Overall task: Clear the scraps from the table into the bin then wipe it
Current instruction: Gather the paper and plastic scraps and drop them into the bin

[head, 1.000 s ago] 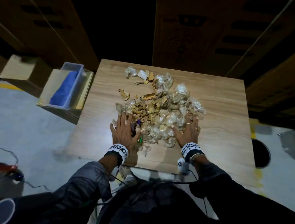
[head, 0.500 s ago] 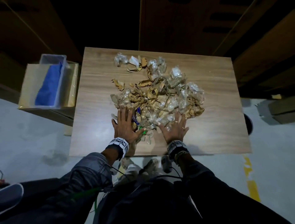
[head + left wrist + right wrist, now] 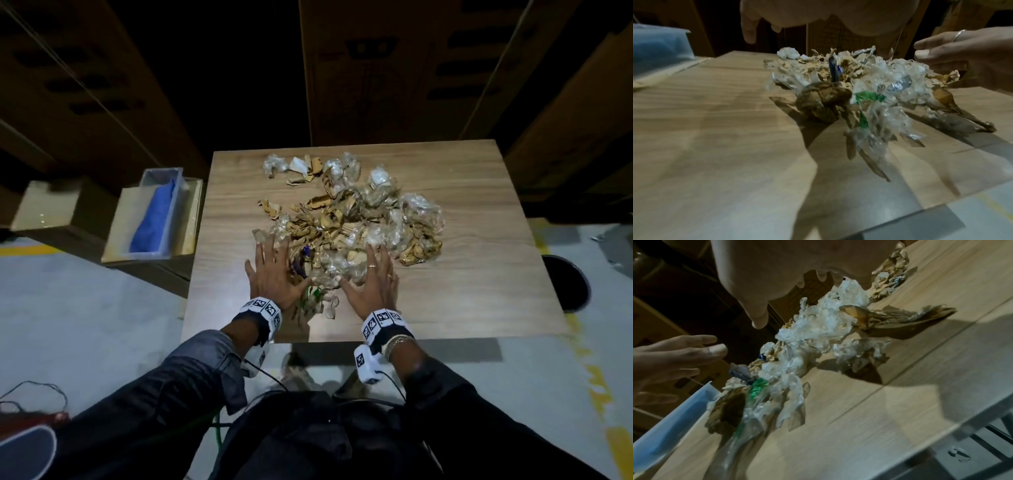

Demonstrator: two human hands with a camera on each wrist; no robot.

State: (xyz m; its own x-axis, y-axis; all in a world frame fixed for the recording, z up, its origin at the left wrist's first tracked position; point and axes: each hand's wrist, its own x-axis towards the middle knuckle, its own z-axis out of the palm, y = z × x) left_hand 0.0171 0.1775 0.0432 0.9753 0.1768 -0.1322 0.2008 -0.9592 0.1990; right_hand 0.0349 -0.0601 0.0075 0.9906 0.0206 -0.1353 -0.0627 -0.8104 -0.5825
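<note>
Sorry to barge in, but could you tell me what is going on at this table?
A person is clearing a pile of scraps, crumpled clear plastic and brown paper, off a wooden table. The left hand and right hand lie open with fingers spread at the near side of the pile. A clear tub holding a blue cloth waits beside the table. Nothing is wiped yet.

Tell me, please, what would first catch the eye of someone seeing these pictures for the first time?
The heap of scraps, crumpled clear plastic and torn brown paper, sprawls across the middle of the wooden table. The left hand and right hand lie spread at its near edge, fingers straight. Left of the table, a clear tub holds a bright blue cloth.
</note>
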